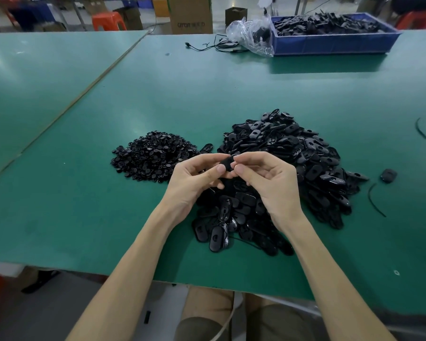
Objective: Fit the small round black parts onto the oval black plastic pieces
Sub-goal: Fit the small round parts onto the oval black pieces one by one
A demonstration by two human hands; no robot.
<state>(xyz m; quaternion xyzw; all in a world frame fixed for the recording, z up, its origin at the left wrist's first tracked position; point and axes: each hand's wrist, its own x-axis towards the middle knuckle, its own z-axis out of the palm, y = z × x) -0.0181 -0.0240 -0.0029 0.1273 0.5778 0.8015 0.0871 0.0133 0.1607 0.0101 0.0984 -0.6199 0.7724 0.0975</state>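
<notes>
Left hand (194, 178), right hand (268, 183) together, both pinching black piece (228, 164). Round-part pile (153, 153) just left of left hand. Oval-piece heap (293, 153) under both hands, spreading right of right hand. Blue crate (335, 43) far beyond right hand.
</notes>
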